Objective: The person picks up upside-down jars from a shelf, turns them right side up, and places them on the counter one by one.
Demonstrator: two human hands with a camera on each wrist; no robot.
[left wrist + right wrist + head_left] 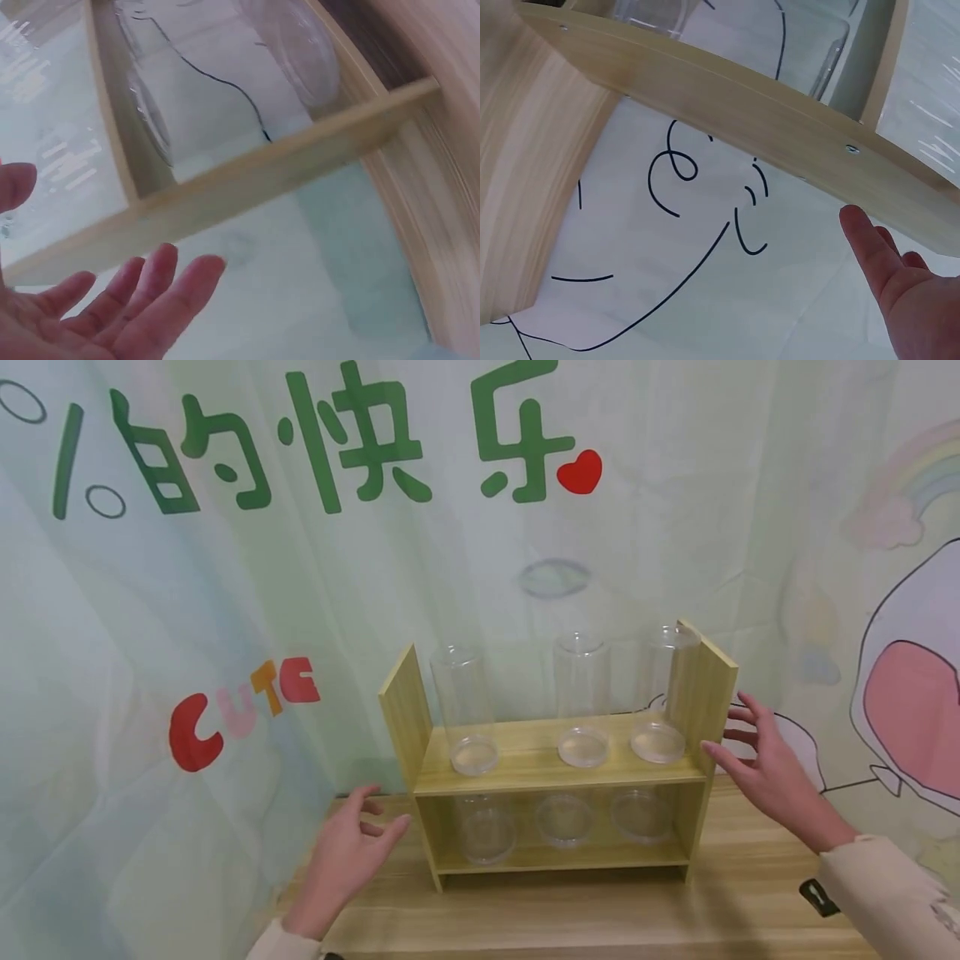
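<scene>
A two-tier wooden rack (pixel 525 750) stands upright on the table. Three clear cylindrical containers line its upper shelf: one at left (pixel 463 702), one right of the middle (pixel 582 693), one near the right panel (pixel 666 693). Three more clear containers (pixel 564 820) are on the lower shelf. My left hand (pixel 352 847) hovers just left of the rack, fingers relaxed and holding nothing; the left wrist view shows its fingers (pixel 169 307) beside the side panel (pixel 232 176). At the rack's right panel (pixel 720 90) is my right hand (pixel 768 768), fingers extended, a fingertip right at the panel's edge.
Behind the rack hangs a printed cloth (pixel 465 560) with green characters and cartoon figures. The wooden tabletop (pixel 555 914) reaches forward of the rack. A small black item (pixel 817 897) shows beside my right sleeve (pixel 885 889).
</scene>
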